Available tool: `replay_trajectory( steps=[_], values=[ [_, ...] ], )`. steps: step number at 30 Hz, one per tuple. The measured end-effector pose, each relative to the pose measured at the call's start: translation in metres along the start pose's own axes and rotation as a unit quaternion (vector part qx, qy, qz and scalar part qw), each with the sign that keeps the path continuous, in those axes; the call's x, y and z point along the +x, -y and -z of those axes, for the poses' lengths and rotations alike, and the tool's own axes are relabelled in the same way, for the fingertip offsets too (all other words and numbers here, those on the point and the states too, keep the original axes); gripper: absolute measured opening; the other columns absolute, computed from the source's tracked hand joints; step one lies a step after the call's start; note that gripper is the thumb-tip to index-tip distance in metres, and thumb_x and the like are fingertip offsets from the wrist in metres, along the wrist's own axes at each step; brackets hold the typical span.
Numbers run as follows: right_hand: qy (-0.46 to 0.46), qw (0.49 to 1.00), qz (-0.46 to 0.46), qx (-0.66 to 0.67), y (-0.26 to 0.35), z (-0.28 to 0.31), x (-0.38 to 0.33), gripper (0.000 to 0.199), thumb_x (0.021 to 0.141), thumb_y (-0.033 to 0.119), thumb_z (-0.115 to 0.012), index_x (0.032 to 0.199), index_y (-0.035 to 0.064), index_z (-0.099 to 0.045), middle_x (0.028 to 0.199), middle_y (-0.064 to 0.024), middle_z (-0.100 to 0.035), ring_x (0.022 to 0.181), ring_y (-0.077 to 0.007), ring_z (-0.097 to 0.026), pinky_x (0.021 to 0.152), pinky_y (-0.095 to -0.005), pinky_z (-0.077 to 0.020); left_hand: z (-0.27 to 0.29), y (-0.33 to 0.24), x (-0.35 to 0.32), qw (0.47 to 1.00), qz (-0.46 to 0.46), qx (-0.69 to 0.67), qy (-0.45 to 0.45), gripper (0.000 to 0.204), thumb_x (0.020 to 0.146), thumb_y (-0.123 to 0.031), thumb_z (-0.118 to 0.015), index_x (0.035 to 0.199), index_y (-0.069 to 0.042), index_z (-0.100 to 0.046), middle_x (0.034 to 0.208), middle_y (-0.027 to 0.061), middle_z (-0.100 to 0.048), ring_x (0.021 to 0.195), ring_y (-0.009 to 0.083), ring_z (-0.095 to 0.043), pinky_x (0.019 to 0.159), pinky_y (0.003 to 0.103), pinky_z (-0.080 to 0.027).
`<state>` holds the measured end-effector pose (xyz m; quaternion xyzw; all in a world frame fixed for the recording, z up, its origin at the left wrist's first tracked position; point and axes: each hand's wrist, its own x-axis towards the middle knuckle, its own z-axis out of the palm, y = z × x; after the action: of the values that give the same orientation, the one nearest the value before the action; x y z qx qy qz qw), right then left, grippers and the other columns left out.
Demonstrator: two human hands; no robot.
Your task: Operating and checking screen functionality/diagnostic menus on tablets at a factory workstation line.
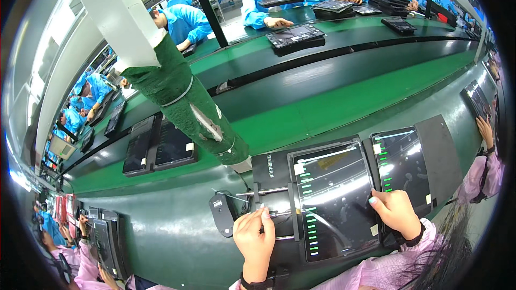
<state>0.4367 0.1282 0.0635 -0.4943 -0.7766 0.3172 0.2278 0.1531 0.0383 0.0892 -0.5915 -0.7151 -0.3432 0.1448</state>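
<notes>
A tablet (337,198) with a lit dark screen and a column of green bars lies in a black test fixture (269,167) in front of me. Metal rods (273,189) run along the fixture's left side. My left hand (255,239) is closed on the middle rod, its thumb and fingertips pinched at the rod's outer end. My right hand (399,215) grips the right edge of the tablet, with the thumb near the screen's border and the other fingers partly hidden. Just right of it lies a second tablet (403,169), also with green bars.
A black computer mouse (222,216) lies left of the fixture. Beyond stands a post wrapped in green (196,110). Two dark tablets (174,145) rest by the green conveyor (322,107). Co-workers in blue (271,0) sit across; others in pink (86,268) sit on both sides.
</notes>
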Motion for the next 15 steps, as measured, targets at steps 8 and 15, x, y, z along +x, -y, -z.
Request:
replay_trajectory(
  steps=[8, 15],
  values=[
    [-0.002, 1.0, 0.006, 0.009, -0.0058, -0.0024, -0.0006, 0.039, 0.087, 0.039, -0.051, 0.078, 0.0019, -0.058, 0.052, -0.0136, -0.051, 0.053, -0.0332, -0.056, 0.05, -0.0387, -0.0426, -0.0011, -0.0039, 0.0009, 0.999, 0.033, -0.008, -0.001, 0.012, 0.08, -0.006, -0.058, 0.073, -0.002, -0.066, 0.075, 0.0097, -0.068, 0.07, 0.0231, -0.063, 0.074, 0.033, -0.046],
    [0.0, 1.0, -0.01, 0.011, -0.0052, -0.0025, -0.001, 0.038, 0.086, 0.039, -0.052, 0.082, 0.0021, -0.06, 0.051, -0.0134, -0.05, 0.051, -0.032, -0.055, 0.05, -0.0379, -0.0418, 0.0006, -0.0036, -0.0002, 0.996, 0.081, -0.013, 0.043, 0.011, 0.082, -0.006, -0.056, 0.076, -0.004, -0.065, 0.073, 0.0077, -0.064, 0.072, 0.025, -0.059, 0.075, 0.036, -0.043]
  ],
)
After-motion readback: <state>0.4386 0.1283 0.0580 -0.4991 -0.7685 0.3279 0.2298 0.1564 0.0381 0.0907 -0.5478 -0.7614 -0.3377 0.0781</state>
